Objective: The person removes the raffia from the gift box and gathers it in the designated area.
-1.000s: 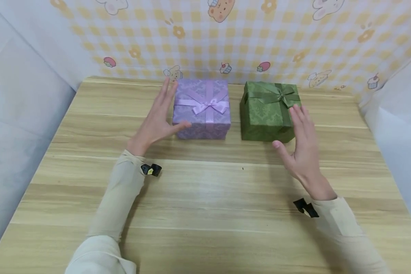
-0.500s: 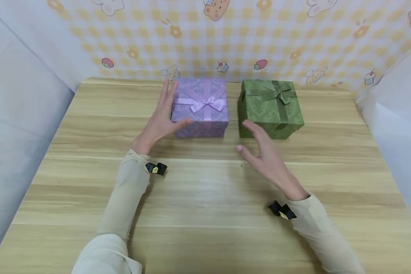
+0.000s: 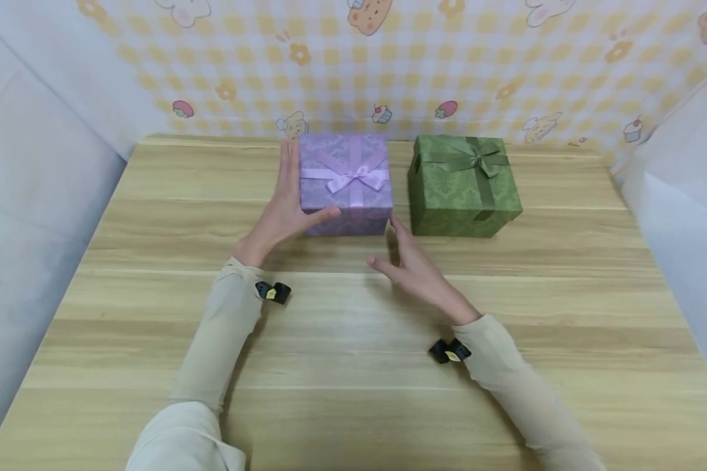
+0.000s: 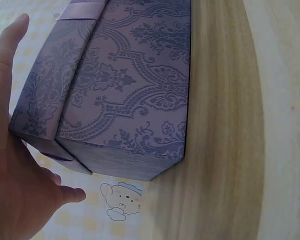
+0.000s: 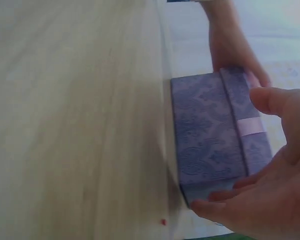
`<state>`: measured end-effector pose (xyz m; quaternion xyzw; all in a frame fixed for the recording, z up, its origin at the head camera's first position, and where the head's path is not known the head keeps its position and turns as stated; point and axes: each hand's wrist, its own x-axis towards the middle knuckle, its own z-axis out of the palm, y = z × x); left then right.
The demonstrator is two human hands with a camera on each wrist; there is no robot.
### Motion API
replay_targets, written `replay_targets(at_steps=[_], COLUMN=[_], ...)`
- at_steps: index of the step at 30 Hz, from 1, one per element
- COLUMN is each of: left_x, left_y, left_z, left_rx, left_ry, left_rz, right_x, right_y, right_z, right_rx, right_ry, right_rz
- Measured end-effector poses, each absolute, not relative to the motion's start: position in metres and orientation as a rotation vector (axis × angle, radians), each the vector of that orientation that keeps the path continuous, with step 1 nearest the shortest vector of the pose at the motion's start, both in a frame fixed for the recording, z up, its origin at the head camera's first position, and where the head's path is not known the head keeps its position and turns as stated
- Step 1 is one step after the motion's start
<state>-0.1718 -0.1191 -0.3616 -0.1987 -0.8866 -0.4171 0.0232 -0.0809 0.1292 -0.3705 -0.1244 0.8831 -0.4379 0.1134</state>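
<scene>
A purple patterned gift box (image 3: 324,196) with a lilac ribbon and bow (image 3: 356,180) stands on the table near the back. My left hand (image 3: 279,212) lies along its left side, fingers fairly straight, thumb across the front edge of the lid. In the left wrist view, this hand (image 4: 20,185) is close against the box's end. My right hand (image 3: 418,269) has its fingertips by the box's front right corner, thumb spread away from them. The right wrist view shows the right hand (image 5: 270,195) beside the box, fingers extended; whether they touch is unclear.
A green gift box (image 3: 453,193) with a green bow stands to the right of the purple one, a narrow gap between them. Behind both hangs a yellow checked cloth (image 3: 330,72). The wooden table (image 3: 353,366) extends toward me.
My right hand has swung left from the green box to the purple box's right corner. My left hand has drawn slightly closer to the purple box. Both boxes stay in place.
</scene>
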Motion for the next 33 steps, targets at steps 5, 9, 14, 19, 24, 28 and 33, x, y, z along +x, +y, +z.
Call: replay_targets(at_steps=[5, 9, 14, 19, 24, 28, 33], left_x=[-0.170, -0.170, -0.170, -0.171, -0.172, -0.174, -0.175], left_y=[-0.119, -0.119, -0.120, -0.121, -0.120, -0.118, -0.116], left_z=[-0.366, -0.368, -0.369, -0.370, -0.370, -0.368, -0.367], left_rx=[-0.624, -0.636, -0.634, -0.626, -0.610, -0.606, -0.605], left_ry=[-2.764, -2.775, -2.788, -2.788, -2.785, -2.770, -2.761], left_rz=[-1.324, -1.315, -1.288, -1.259, -1.246, -1.259, -1.277], right_x=[-0.092, -0.100, -0.109, -0.112, -0.112, -0.121, -0.138], right_y=[0.119, 0.114, 0.110, 0.105, 0.097, 0.097, 0.102], right_z=[-0.383, -0.390, -0.397, -0.397, -0.388, -0.389, -0.407], right_rx=[-0.387, -0.337, -0.243, -0.178, -0.222, -0.334, -0.435], right_ry=[2.552, 2.495, 2.375, 2.346, 2.439, 2.551, 2.653], right_rz=[-1.493, -1.632, -1.823, -1.936, -2.000, -1.984, -1.900])
